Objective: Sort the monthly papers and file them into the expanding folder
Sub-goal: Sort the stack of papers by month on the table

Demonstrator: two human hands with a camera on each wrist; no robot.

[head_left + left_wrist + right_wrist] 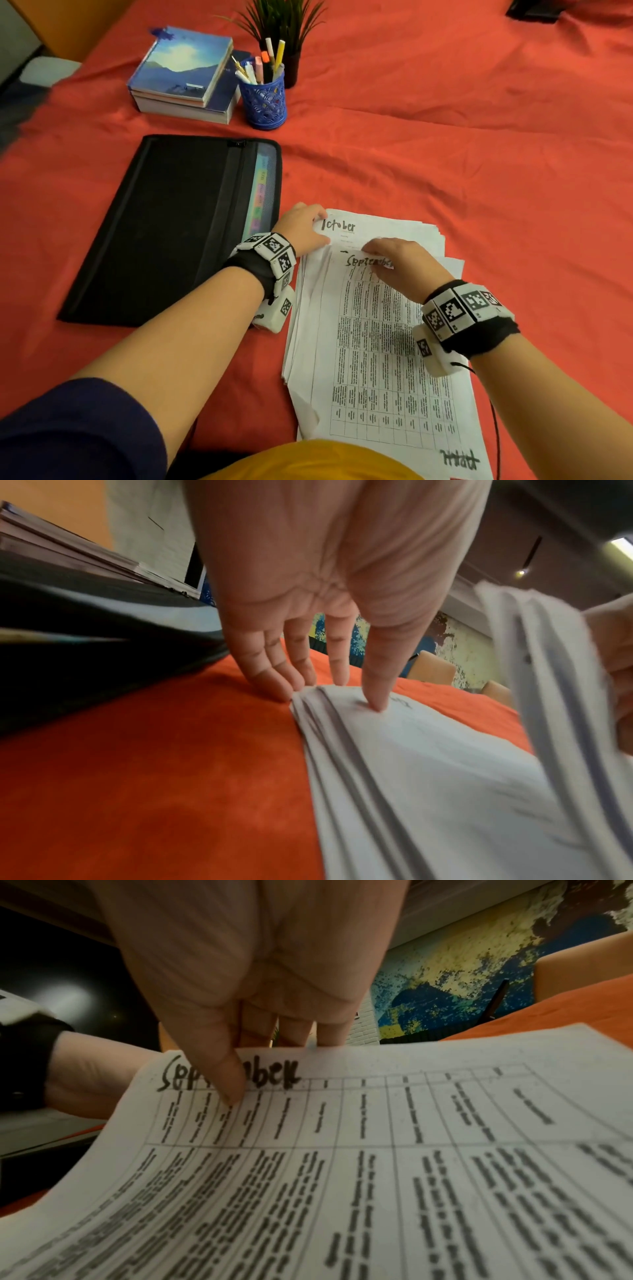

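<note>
Head view: right hand (406, 265) fingers pinch the September sheet (380, 346); left hand (303, 228) fingers press flat on the stack (404, 229).

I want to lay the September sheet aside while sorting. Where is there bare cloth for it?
The widest bare red cloth lies right of the paper stack and beyond it, toward the far edge. A narrower strip runs between the folder and the pen cup. The far left is crowded: books, pen cup and plant.

Warm, even indoor light; wrist views dim, blurred, bent at edges.
</note>
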